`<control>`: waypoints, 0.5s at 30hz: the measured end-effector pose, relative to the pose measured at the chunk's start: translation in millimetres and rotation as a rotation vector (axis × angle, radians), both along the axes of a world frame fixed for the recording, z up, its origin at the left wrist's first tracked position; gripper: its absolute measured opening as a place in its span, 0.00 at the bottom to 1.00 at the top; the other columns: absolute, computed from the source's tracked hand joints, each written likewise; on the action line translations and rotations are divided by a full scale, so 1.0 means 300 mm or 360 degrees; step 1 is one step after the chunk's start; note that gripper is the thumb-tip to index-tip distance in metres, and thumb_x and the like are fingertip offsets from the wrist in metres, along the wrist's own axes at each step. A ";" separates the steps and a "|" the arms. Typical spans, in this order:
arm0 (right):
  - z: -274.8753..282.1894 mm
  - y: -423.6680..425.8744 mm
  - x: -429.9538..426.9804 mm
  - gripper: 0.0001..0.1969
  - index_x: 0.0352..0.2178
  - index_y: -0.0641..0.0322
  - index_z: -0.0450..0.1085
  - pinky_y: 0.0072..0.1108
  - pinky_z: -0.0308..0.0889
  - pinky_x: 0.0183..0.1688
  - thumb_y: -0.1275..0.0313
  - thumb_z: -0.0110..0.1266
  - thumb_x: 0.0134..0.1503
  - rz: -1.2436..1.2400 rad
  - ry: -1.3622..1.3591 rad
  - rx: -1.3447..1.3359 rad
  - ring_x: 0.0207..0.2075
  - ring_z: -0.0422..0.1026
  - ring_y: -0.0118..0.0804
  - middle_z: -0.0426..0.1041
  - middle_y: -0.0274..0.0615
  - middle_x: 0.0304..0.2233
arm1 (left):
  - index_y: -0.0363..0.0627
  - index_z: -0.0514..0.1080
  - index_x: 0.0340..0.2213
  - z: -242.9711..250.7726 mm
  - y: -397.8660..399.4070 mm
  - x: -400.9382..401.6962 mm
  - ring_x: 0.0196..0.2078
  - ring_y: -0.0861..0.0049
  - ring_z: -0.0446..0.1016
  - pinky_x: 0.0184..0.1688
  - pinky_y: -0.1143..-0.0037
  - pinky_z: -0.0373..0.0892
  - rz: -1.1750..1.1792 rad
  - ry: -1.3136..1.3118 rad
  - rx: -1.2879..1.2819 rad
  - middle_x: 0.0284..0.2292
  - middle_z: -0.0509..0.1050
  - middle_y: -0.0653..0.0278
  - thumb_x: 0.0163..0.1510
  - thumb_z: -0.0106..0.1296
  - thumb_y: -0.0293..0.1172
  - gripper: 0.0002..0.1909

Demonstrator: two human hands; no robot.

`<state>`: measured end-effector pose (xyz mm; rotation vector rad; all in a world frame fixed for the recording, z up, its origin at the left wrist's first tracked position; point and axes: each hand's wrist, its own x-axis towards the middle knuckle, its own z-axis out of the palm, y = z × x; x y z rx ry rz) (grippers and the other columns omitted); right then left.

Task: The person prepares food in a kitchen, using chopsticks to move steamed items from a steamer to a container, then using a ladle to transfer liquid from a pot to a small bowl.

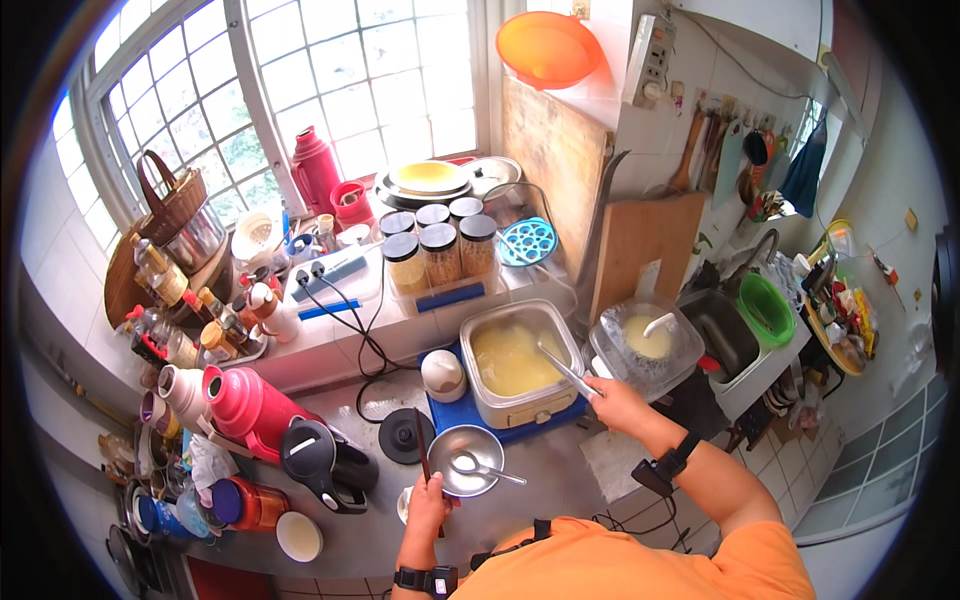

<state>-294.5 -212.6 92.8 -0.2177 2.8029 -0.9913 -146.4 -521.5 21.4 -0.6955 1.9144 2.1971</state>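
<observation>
My right hand (pixel 611 403) is closed on the handle of a metal ladle or spoon (pixel 559 361), whose far end dips into yellowish liquid in a square electric pot (pixel 486 405). The pot stands on a blue mat (pixel 448 411). Dark chopsticks (pixel 421 442) are gripped upright in my left hand (pixel 429 501), beside a steel bowl (pixel 480 444) that holds a metal spoon (pixel 487 471) and something white. A small white item (pixel 403 506), partly hidden, is by the left hand. Left of the pot sits a white rounded appliance (pixel 442 375), with a black round lid (pixel 406 436) in front of it.
A black kettle (pixel 330 465) and pink thermos (pixel 251 409) stand left, near a white cup (pixel 299 537). Grain jars (pixel 439 255) line the ledge behind. Right of the pot are a clear-lidded container (pixel 660 367), a wooden board (pixel 645 247) and a sink (pixel 720 337) with a green basin (pixel 765 309).
</observation>
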 end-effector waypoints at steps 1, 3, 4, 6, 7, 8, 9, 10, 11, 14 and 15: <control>0.035 -0.016 0.010 0.20 0.47 0.58 0.62 0.25 0.65 0.21 0.71 0.41 0.51 -0.0114 -0.0407 -0.0158 0.14 0.66 0.37 0.70 0.48 0.21 | 0.42 0.62 0.33 0.009 0.005 0.000 0.11 0.84 0.60 0.12 0.85 0.54 0.0006 -0.0003 -0.0020 0.14 0.67 0.63 0.55 0.34 0.36 0.12; 0.022 -0.011 0.002 0.20 0.48 0.58 0.61 0.23 0.63 0.19 0.71 0.41 0.51 -0.0130 -0.0514 -0.0252 0.12 0.65 0.32 0.68 0.44 0.19 | 0.43 0.62 0.30 0.013 0.008 -0.002 0.10 0.85 0.57 0.11 0.84 0.53 0.0006 -0.0004 -0.0040 0.13 0.67 0.63 0.54 0.33 0.38 0.12; 0.021 -0.008 -0.002 0.21 0.49 0.58 0.60 0.21 0.62 0.16 0.72 0.40 0.51 -0.0141 -0.0616 -0.0348 0.11 0.63 0.28 0.67 0.41 0.17 | 0.43 0.62 0.29 0.010 0.008 -0.004 0.09 0.85 0.57 0.11 0.84 0.53 0.0004 -0.0007 -0.0035 0.13 0.67 0.63 0.54 0.33 0.38 0.12; 0.030 -0.001 -0.007 0.20 0.49 0.57 0.60 0.20 0.61 0.15 0.72 0.40 0.52 -0.0098 -0.0692 -0.0383 0.11 0.62 0.27 0.66 0.39 0.16 | 0.43 0.63 0.29 0.004 0.005 -0.006 0.09 0.85 0.57 0.11 0.84 0.53 -0.0002 -0.0010 -0.0032 0.13 0.67 0.63 0.54 0.33 0.37 0.12; 0.035 0.001 -0.011 0.20 0.49 0.57 0.60 0.19 0.59 0.13 0.71 0.40 0.52 -0.0048 -0.0770 -0.0416 0.11 0.62 0.26 0.65 0.37 0.15 | 0.43 0.62 0.29 0.002 0.003 -0.006 0.09 0.85 0.57 0.11 0.84 0.53 -0.0005 -0.0015 -0.0031 0.13 0.66 0.63 0.54 0.33 0.37 0.12; 0.039 0.004 -0.015 0.20 0.49 0.57 0.60 0.19 0.59 0.13 0.71 0.40 0.52 -0.0051 -0.0770 -0.0419 0.11 0.62 0.26 0.65 0.37 0.15 | 0.43 0.62 0.29 -0.001 0.001 -0.006 0.09 0.86 0.56 0.11 0.84 0.53 -0.0009 -0.0021 -0.0031 0.13 0.66 0.63 0.55 0.33 0.37 0.12; 0.046 0.007 -0.019 0.21 0.50 0.56 0.59 0.18 0.59 0.13 0.73 0.40 0.52 -0.0031 -0.0891 -0.0502 0.10 0.61 0.25 0.65 0.36 0.16 | 0.43 0.62 0.29 -0.013 -0.005 -0.007 0.09 0.86 0.56 0.11 0.84 0.53 -0.0011 -0.0019 -0.0033 0.13 0.66 0.63 0.55 0.33 0.37 0.12; 0.051 0.011 -0.023 0.21 0.51 0.55 0.58 0.17 0.58 0.12 0.75 0.40 0.53 -0.0011 -0.1012 -0.0586 0.10 0.60 0.23 0.65 0.36 0.16 | 0.42 0.62 0.32 -0.030 -0.013 -0.010 0.09 0.86 0.56 0.10 0.84 0.52 -0.0017 -0.0002 0.0021 0.13 0.67 0.62 0.55 0.33 0.36 0.11; 0.052 0.020 -0.026 0.21 0.51 0.55 0.58 0.17 0.58 0.12 0.75 0.40 0.53 -0.0011 -0.1009 -0.0589 0.10 0.60 0.23 0.65 0.36 0.16 | 0.42 0.62 0.35 -0.038 -0.017 -0.011 0.08 0.86 0.57 0.10 0.85 0.52 -0.0023 0.0015 0.0076 0.13 0.68 0.60 0.55 0.34 0.35 0.11; 0.056 0.058 -0.035 0.20 0.50 0.54 0.59 0.15 0.55 0.11 0.74 0.39 0.53 -0.0104 -0.1280 -0.0873 0.09 0.59 0.23 0.65 0.35 0.15 | 0.43 0.62 0.35 -0.031 -0.017 -0.018 0.08 0.86 0.56 0.10 0.85 0.52 -0.0038 0.0020 0.0091 0.13 0.68 0.60 0.55 0.34 0.35 0.11; 0.071 0.066 -0.033 0.21 0.50 0.55 0.58 0.14 0.54 0.11 0.74 0.39 0.54 -0.0120 -0.1351 -0.0964 0.09 0.59 0.21 0.65 0.35 0.15 | 0.43 0.62 0.35 -0.028 -0.017 -0.019 0.08 0.86 0.56 0.10 0.85 0.52 -0.0039 0.0020 0.0090 0.13 0.68 0.60 0.55 0.34 0.35 0.11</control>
